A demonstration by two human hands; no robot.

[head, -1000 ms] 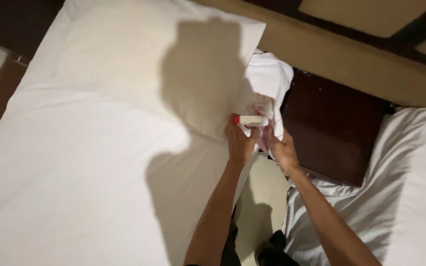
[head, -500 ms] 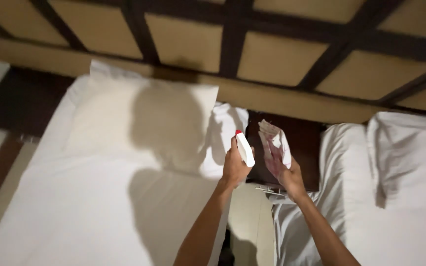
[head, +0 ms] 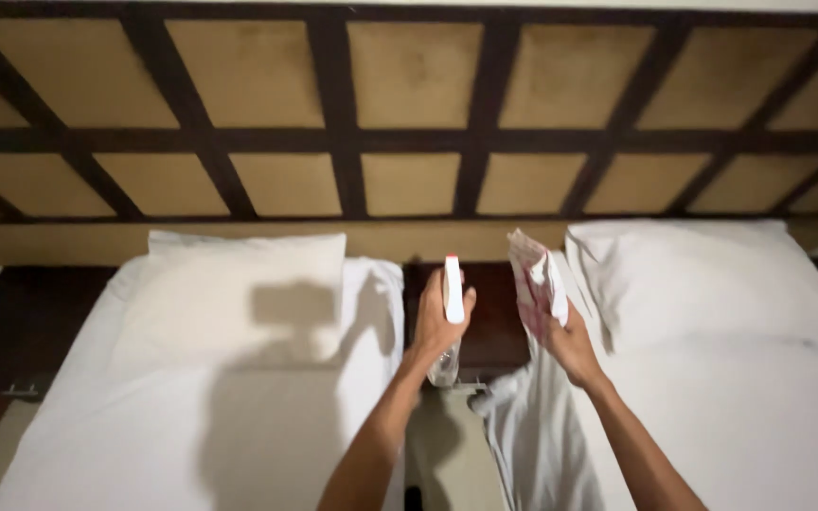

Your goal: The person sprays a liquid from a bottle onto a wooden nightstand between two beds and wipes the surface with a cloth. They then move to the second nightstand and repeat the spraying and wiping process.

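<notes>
My left hand point(head: 437, 326) has its fingers wrapped around a spray bottle point(head: 453, 289), hiding its middle. My right hand point(head: 570, 345) pinches a crumpled cloth point(head: 534, 284); those fingertips are hidden behind it

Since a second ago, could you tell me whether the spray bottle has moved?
Yes. The spray bottle in the left hand has left the left bed's pillow and now stands upright before the dark nightstand.
</notes>
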